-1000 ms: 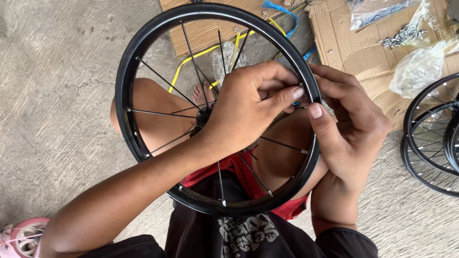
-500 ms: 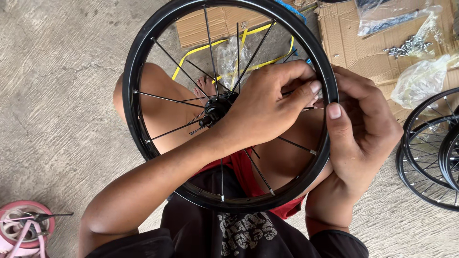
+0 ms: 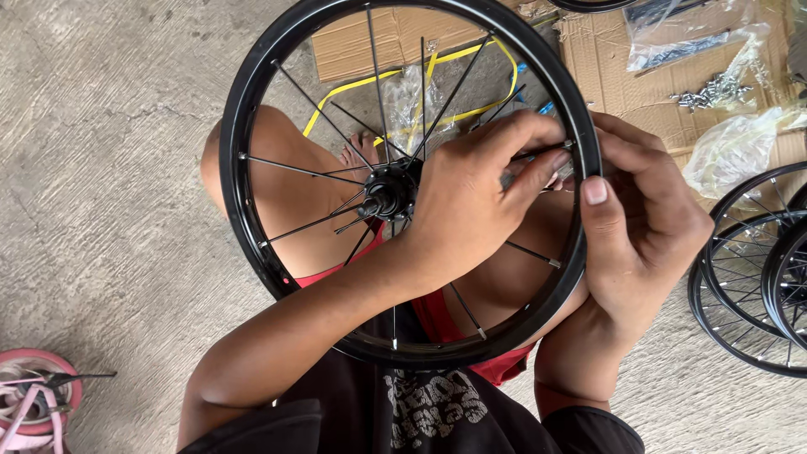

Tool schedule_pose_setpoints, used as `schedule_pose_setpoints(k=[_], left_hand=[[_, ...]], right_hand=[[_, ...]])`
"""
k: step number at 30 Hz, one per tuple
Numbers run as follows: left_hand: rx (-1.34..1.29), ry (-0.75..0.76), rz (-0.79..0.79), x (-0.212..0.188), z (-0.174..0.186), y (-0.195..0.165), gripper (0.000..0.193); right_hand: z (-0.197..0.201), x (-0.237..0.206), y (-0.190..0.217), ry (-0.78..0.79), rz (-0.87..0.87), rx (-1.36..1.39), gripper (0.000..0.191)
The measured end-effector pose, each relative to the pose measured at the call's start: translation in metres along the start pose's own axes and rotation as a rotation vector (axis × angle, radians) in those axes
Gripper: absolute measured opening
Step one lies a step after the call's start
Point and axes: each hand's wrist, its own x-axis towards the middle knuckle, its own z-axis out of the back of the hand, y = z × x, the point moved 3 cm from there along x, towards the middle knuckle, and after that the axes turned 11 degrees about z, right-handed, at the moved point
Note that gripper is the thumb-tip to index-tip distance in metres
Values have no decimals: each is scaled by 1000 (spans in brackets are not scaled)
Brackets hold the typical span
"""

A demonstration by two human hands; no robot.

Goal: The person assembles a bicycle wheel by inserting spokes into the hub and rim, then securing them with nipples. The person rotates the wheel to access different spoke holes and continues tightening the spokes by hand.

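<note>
Head view: a black bicycle wheel point(image 3: 252, 252) lies flat across the person's lap, filling the centre of the frame, its hub point(image 3: 388, 192) left of centre. The left hand point(image 3: 471, 210) reaches through the spokes from the lower left, fingers curled together and pinching a thin spoke point(image 3: 538, 154) near its outer end at the right-hand section of the rim. The right hand point(image 3: 643, 227) wraps the outside of the rim at the same spot, thumb pressed flat against the rim wall, fingers closed over the top edge. Whether a small part sits between the fingertips cannot be told.

Change noted: against the frames of a second and half a second ago, the wheel has turned and slid slightly to the right of the frame, and the view has drawn closer. The left hand has shifted its pinch outward towards the rim; the right hand has come up from below the rim to clamp it from the side. Judgement: the work on the spoke end at the rim is in progress, not finished, with both hands now bracing one point.

Surroundings: flattened cardboard point(image 3: 622, 92) lies at the upper right with clear plastic bags point(image 3: 735, 147) and a scatter of small metal parts point(image 3: 714, 88); further black wheels point(image 3: 748, 286) stack at the right edge; a yellow strap point(image 3: 361, 84) shows behind the spokes; a pink reel point(image 3: 34, 403) sits at the lower left on the concrete floor point(image 3: 101, 168).
</note>
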Motion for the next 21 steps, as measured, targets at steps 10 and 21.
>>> schedule_pose_setpoints(k=[10, 21], left_hand=[[267, -90, -185, 1, 0, -1, 22], [191, -2, -175, -1, 1, -2, 26]], right_hand=[[28, 20, -33, 100, -73, -170, 17], [38, 59, -15, 462, 318, -357, 15]])
